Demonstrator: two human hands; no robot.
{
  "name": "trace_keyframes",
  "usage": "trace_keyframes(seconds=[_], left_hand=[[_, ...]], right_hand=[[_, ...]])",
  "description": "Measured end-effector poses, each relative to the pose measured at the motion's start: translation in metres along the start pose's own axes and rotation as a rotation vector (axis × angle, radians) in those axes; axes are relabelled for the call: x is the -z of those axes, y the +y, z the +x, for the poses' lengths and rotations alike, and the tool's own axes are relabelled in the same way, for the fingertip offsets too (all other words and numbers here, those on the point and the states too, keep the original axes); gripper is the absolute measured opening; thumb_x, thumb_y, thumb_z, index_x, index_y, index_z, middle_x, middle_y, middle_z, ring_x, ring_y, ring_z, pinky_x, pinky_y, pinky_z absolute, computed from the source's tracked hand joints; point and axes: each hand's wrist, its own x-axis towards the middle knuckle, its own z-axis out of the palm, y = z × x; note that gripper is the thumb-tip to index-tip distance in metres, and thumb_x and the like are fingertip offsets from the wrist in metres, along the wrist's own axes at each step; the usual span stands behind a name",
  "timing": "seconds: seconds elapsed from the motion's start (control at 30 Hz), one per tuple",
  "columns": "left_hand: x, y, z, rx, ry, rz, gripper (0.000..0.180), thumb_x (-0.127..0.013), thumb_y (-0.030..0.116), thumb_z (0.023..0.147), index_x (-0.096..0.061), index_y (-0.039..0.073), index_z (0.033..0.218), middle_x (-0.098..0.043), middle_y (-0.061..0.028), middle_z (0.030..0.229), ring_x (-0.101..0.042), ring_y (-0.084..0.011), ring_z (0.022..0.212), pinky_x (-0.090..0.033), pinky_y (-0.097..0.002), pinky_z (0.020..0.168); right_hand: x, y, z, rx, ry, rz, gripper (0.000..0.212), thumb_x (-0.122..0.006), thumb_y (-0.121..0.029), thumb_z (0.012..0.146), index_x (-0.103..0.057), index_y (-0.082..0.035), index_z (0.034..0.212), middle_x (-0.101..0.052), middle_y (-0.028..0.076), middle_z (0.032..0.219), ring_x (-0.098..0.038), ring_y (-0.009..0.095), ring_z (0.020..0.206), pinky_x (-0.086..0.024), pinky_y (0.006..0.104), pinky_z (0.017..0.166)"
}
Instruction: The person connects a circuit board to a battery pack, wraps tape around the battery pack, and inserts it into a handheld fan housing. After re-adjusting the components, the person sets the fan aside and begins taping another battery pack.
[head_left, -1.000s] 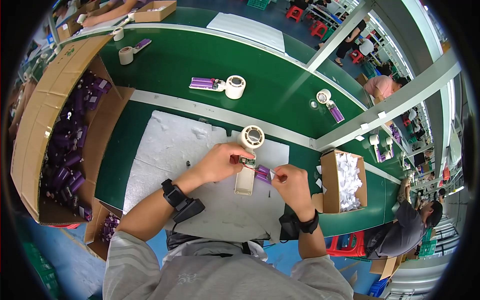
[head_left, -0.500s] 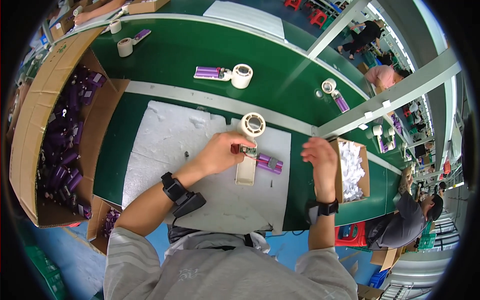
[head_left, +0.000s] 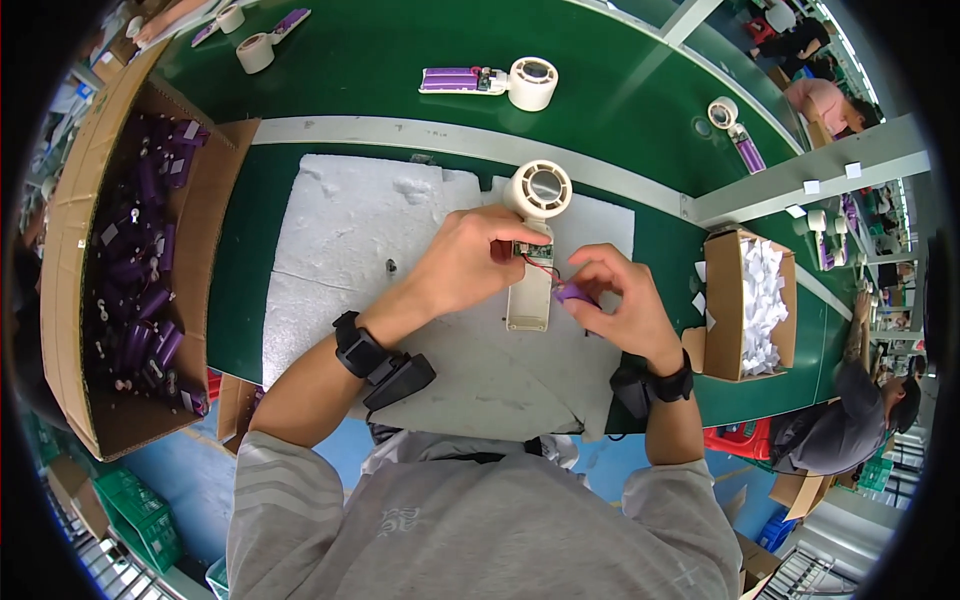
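Note:
A white handheld fan [head_left: 539,190] with a round head and an opened handle [head_left: 528,305] lies on the white foam sheet [head_left: 330,260]. My left hand [head_left: 475,255] is closed at the fan's neck, thumb and finger on a small green circuit board [head_left: 535,251]. My right hand [head_left: 625,300] pinches a purple battery pack [head_left: 574,293], mostly hidden by the fingers, just right of the handle. Thin red wires [head_left: 543,268] run between board and battery pack. Black straps with small devices sit on both my wrists.
At left stands a large cardboard box [head_left: 75,300] of purple battery packs. A smaller carton [head_left: 724,310] of white paper pieces is at right. Another opened fan [head_left: 533,84] lies beyond on the green bench, with more along it. A metal post rises at right; people work beyond.
My right hand has come in from the right and taken hold of the battery pack, which lay on the foam beside the fan. My left hand stays at the board. The view has shifted.

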Motion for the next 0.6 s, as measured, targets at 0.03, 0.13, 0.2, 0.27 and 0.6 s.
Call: trace_keyframes(seconds=[0.03, 0.13, 0.2, 0.27, 0.6], left_hand=[[0.0, 0.001, 0.0, -0.003, 0.001, 0.01, 0.035, -0.066, -0.004, 0.069, -0.072, 0.009, 0.101, -0.067, -0.0091, 0.088, -0.061, -0.0177, 0.068, -0.052, -0.0291, 0.066], [0.002, 0.004, 0.001, 0.016, -0.025, 0.035, 0.035, -0.065, -0.005, 0.07, -0.072, 0.009, 0.101, -0.067, -0.0088, 0.09, -0.063, -0.0179, 0.071, -0.052, -0.029, 0.067], [0.004, 0.005, 0.002, 0.042, -0.061, 0.053, 0.038, -0.063, -0.007, 0.071, -0.072, 0.009, 0.103, -0.067, -0.0078, 0.096, -0.065, -0.0185, 0.078, -0.052, -0.029, 0.069], [0.004, 0.004, 0.002, 0.027, -0.07, 0.069, 0.038, -0.063, -0.007, 0.071, -0.072, 0.01, 0.104, -0.067, -0.0081, 0.097, -0.065, -0.019, 0.079, -0.053, -0.029, 0.07], [0.01, 0.003, 0.003, 0.007, -0.122, 0.063, 0.038, -0.076, 0.004, 0.071, -0.071, 0.012, 0.109, -0.067, -0.0109, 0.101, -0.066, -0.022, 0.087, -0.053, -0.0303, 0.075]], right_hand=[[-0.001, -0.001, -0.001, -0.004, 0.001, 0.013, 0.047, -0.072, -0.004, 0.075, -0.05, -0.006, 0.117, -0.062, 0.009, 0.105, -0.064, 0.017, 0.08, -0.05, 0.0286, 0.065], [-0.002, -0.006, -0.003, -0.138, -0.183, 0.557, 0.062, -0.067, -0.005, 0.08, -0.039, -0.009, 0.134, -0.061, 0.012, 0.105, -0.065, 0.02, 0.079, -0.05, 0.0295, 0.065], [0.0, -0.009, -0.003, -0.179, -0.232, 0.676, 0.067, -0.066, -0.005, 0.08, -0.034, -0.01, 0.138, -0.06, 0.012, 0.106, -0.065, 0.021, 0.081, -0.051, 0.0296, 0.066], [0.001, -0.011, -0.003, -0.26, -0.335, 0.894, 0.077, -0.064, -0.005, 0.081, -0.023, -0.013, 0.146, -0.058, 0.013, 0.107, -0.064, 0.023, 0.085, -0.051, 0.0297, 0.068], [-0.005, -0.018, -0.01, -0.141, -0.391, 0.93, 0.099, -0.073, 0.0, 0.065, -0.02, -0.011, 0.148, -0.048, 0.01, 0.119, -0.059, 0.025, 0.102, -0.05, 0.0337, 0.078]])
